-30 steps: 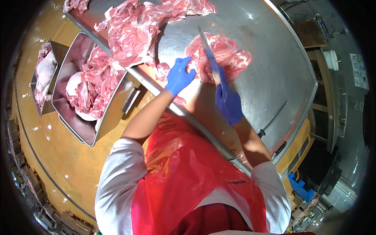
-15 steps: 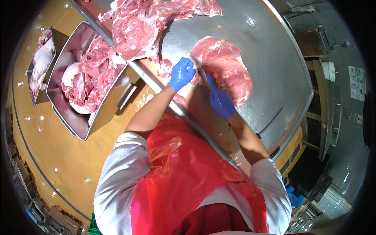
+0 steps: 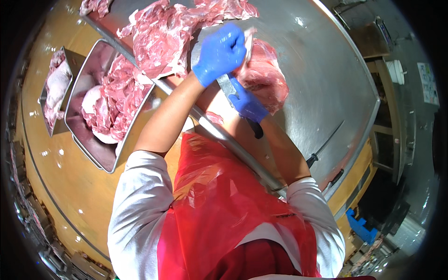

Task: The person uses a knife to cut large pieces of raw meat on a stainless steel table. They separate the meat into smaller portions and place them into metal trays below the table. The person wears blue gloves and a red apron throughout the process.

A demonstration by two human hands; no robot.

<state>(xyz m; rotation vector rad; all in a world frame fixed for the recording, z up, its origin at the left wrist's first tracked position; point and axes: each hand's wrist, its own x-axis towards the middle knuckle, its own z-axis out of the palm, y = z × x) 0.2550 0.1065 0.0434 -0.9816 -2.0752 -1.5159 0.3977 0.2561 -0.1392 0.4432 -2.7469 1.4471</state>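
Observation:
My left hand (image 3: 221,53), in a blue glove, is closed in a fist at the left side of a large pink cut of meat (image 3: 266,77). A pale strip of fat (image 3: 249,42) rises beside its fingers and seems gripped in them, though the hold itself is partly hidden. Just below, my gloved right hand (image 3: 252,106) is closed round a knife (image 3: 227,86). The knife's broad blade points up and left beneath my left hand, and its black handle end sticks out below my right palm. The blade's tip is hidden.
A big slab of meat (image 3: 158,44) lies on the metal table (image 3: 322,79) at far left. A metal bin (image 3: 71,105) of meat pieces stands beside the table, next to a smaller bin (image 3: 71,65). A black-handled sharpening steel (image 3: 329,140) and another black handle (image 3: 336,176) lie at right.
My left hand has moved up and slightly right, lifting a pale strip at the meat's edge. My right hand has drawn back left with the knife, its handle now showing. The cut shifted slightly.

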